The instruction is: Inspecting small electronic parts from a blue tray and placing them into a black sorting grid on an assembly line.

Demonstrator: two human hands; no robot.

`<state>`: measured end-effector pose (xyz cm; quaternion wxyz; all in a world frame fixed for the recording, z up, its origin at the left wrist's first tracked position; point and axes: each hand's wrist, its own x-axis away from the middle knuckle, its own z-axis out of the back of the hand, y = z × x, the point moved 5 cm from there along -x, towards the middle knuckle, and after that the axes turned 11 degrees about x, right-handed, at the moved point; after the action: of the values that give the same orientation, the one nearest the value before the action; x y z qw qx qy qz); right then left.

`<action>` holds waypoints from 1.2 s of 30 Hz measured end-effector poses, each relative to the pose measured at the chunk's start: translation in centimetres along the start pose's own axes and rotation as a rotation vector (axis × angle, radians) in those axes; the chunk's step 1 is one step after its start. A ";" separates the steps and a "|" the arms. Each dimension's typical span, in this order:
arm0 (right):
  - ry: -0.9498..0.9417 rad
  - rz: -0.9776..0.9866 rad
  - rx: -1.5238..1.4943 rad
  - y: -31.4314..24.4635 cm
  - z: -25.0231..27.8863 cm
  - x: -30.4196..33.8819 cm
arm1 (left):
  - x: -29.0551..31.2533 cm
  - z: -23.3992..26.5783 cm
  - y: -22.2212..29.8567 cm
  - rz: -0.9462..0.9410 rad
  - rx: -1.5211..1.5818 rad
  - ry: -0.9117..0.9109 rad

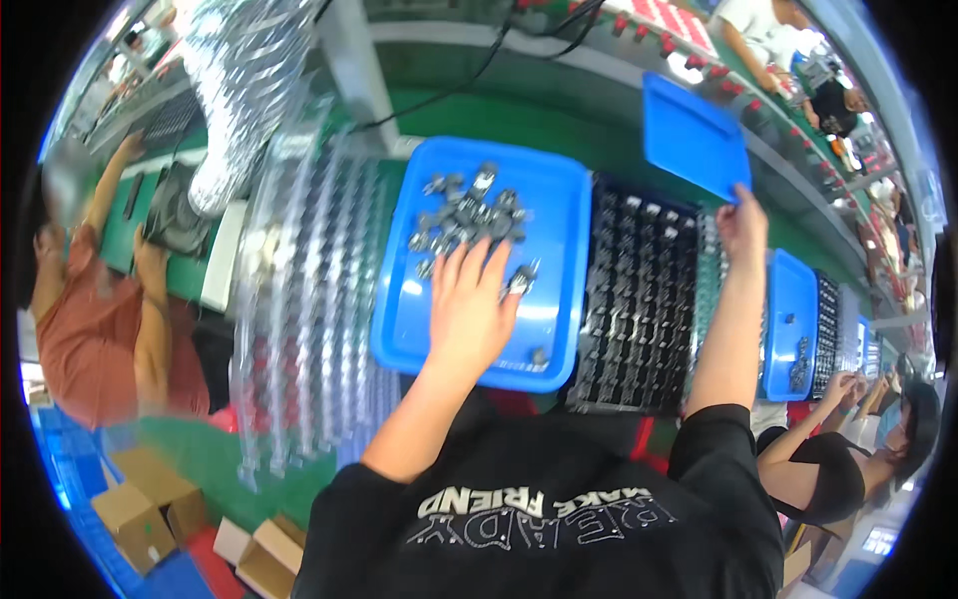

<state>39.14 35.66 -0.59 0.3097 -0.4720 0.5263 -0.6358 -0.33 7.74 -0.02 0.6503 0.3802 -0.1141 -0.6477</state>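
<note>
My left hand (467,309) lies over a shallow blue tray (544,344) in front of me. Its fingers are stretched out and spread, and their tips touch a heap of small dark grey and metallic parts (469,212). One such part (522,279) lies beside the thumb, and a smaller dark piece (540,355) rests near the tray's front edge. My right hand (743,228) is raised at the right, fingers closed on the near corner of a second blue tray (696,135). That tray is tilted and holds nothing visible.
A black compartment tray (639,299) filled with rows of dark parts adjoins the blue tray. Stacked clear plastic trays (314,290) stand left. Further right is another blue tray (790,339). Co-workers sit on both sides. Cardboard boxes (145,509) and a silvery duct (235,100) are at left.
</note>
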 end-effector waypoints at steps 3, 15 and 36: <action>-0.024 -0.049 0.237 -0.5 -4.0 -1.3 | 0.6 -0.1 -0.2 -0.001 -0.024 -0.043; -0.035 -0.237 -0.208 0.9 -15.2 -26.0 | -0.4 2.1 1.2 0.108 -0.224 -0.050; -0.634 0.412 0.170 -10.5 -3.3 6.4 | 2.7 4.8 -1.2 0.202 0.115 -0.029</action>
<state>34.88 33.85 11.31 0.6162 -0.5023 0.4338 -0.4241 -3.94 3.74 1.62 0.6877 0.3941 -0.1981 -0.5765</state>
